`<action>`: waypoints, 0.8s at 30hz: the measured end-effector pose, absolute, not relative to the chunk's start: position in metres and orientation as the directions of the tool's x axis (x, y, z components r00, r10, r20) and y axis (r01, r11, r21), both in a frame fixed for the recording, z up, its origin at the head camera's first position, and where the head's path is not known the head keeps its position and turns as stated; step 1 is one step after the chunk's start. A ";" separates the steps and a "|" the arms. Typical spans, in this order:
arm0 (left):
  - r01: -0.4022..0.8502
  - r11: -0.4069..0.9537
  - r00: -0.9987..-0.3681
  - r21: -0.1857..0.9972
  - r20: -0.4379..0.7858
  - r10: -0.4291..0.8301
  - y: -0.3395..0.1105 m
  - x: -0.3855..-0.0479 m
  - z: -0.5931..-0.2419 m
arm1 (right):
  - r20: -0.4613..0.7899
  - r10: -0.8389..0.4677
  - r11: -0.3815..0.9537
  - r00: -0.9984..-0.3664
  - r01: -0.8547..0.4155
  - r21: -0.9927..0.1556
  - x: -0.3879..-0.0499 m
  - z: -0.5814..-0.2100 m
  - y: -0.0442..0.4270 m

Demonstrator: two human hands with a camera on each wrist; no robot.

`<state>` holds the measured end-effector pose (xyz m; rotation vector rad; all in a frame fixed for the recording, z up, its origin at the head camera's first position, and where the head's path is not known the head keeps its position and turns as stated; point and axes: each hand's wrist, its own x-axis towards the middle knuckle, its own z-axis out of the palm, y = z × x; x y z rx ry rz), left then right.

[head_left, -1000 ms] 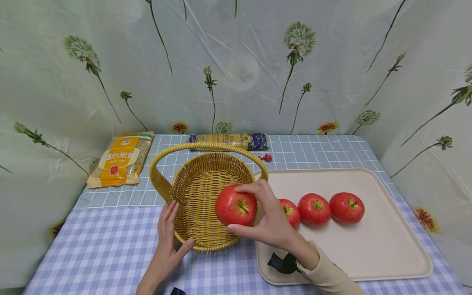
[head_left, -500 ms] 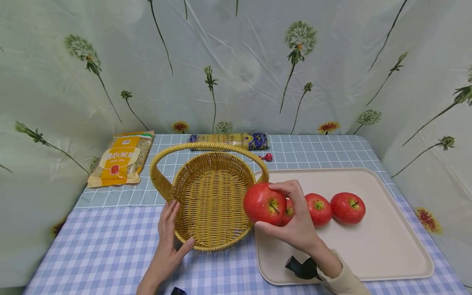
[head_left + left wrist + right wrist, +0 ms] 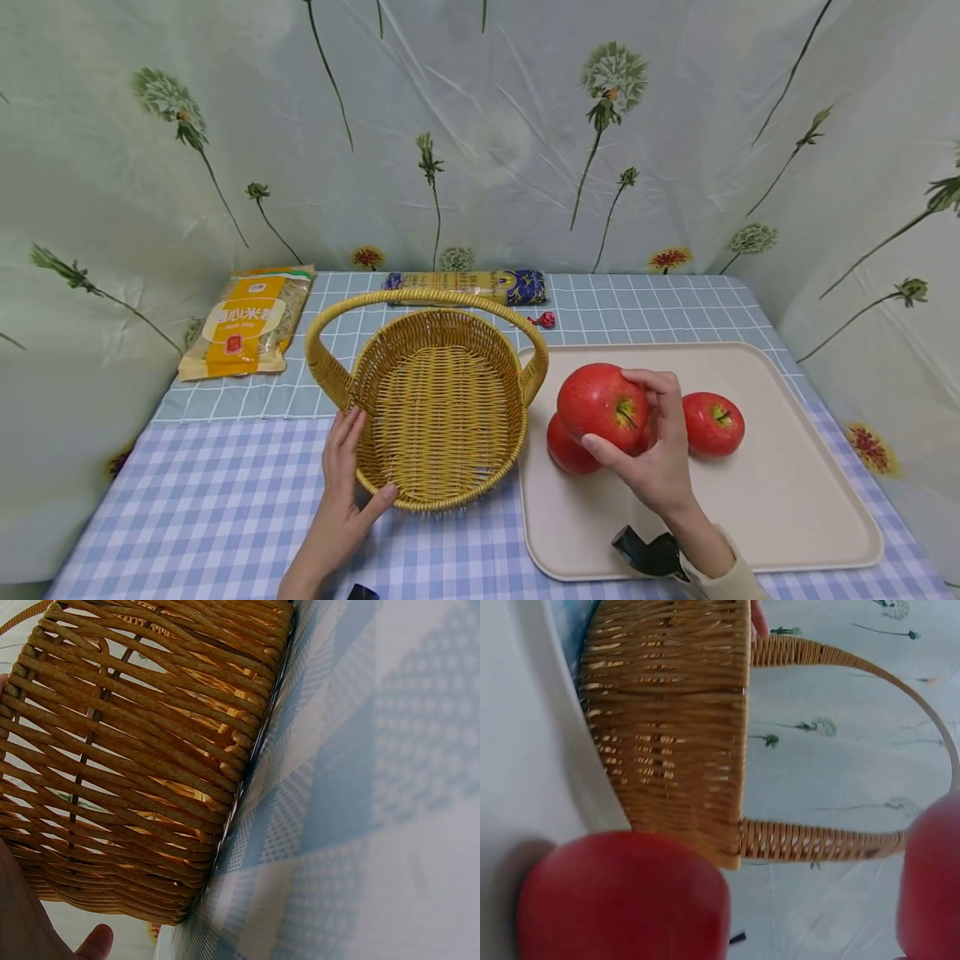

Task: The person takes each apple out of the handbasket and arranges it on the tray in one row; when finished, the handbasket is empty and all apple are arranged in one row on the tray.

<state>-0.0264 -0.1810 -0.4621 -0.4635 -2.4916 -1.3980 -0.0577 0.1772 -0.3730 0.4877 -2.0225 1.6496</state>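
Observation:
My right hand grips a red apple between thumb and fingers, raised above the beige tray. In the right wrist view, that apple shows at the right edge. Below it sits another red apple, partly covered by the held one. A further apple is mostly hidden behind my right hand, and one more apple lies to its right. My left hand rests against the left and front rim of a wicker basket, fingers extended and thumb spread. The basket's bottom is bare, and its handle arches over the back.
A yellow bag of grain lies at the back left. Behind the basket is a long noodle packet, with a small red wrapped candy nearby. The tray stands close to the basket's right side. A floral curtain encloses the table.
My right hand has moved right with the apple, from over the basket to over the tray's apples. The left hand and basket have stayed in place.

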 end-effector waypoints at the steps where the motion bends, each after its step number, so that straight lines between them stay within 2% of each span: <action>1: 0.393 0.490 -0.918 0.778 0.367 0.153 -0.181 -0.027 -0.462 | 0.579 0.045 0.209 -0.814 -0.559 -0.802 -0.058 -0.374 0.179; 13: 0.383 0.496 -0.922 0.779 0.356 0.153 -0.181 -0.027 -0.460 | 0.548 0.311 0.191 -0.776 -0.514 -0.836 -0.062 -0.384 0.219; 19: 0.394 0.495 -0.917 0.774 0.368 0.155 -0.181 -0.027 -0.461 | 0.492 0.441 0.231 -0.750 -0.436 -0.870 -0.063 -0.387 0.242; 24: 0.396 0.489 -0.916 0.777 0.369 0.154 -0.181 -0.027 -0.463 | 0.455 0.524 0.181 -0.721 -0.428 -0.886 -0.065 -0.392 0.261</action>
